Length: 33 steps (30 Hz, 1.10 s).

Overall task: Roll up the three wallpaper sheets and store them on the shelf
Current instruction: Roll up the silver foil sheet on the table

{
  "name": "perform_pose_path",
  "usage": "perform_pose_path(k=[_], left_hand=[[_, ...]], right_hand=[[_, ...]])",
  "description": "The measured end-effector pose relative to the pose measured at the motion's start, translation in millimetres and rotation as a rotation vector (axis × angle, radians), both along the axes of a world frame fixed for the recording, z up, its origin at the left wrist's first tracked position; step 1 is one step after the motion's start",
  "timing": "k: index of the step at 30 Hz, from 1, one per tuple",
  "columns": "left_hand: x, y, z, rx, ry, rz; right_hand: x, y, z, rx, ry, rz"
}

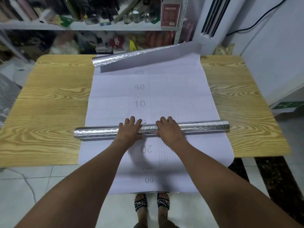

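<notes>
A silver foil wallpaper roll [97,131] lies crosswise on the wooden table [52,99], on top of a flat wallpaper sheet [148,89] with a white gridded backing and printed numbers. My left hand [130,129] and my right hand [169,129] press flat on the roll's middle, fingers spread over it. The sheet's far end curls up, showing its silver face [125,57]. Its near end hangs over the table's front edge toward my feet.
A cluttered metal shelf [92,26] with jars, boxes and bags stands right behind the table. A white standing unit [212,18] is at the back right. Tiled floor and a cable [28,183] lie at the left front.
</notes>
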<state>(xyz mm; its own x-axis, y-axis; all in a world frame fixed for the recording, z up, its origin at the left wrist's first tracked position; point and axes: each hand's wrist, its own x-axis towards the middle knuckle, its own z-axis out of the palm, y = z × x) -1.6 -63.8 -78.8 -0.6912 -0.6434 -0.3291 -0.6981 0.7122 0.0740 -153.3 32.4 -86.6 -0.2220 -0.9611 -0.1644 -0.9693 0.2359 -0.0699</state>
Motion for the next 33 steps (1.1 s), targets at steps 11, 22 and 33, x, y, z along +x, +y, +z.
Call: perform_pose_path(k=[11, 22, 33], left_hand=[[0, -4, -1, -0.03, 0.033, 0.002], [-3, -10, 4, -0.031, 0.018, 0.006], [-3, -7, 4, 0.052, 0.043, 0.039]], right_hand=[[2, 1, 0, -0.038, -0.035, -0.067], [-3, -9, 5, 0.068, 0.0, -0.023], [-3, -9, 6, 0.037, 0.002, -0.039]])
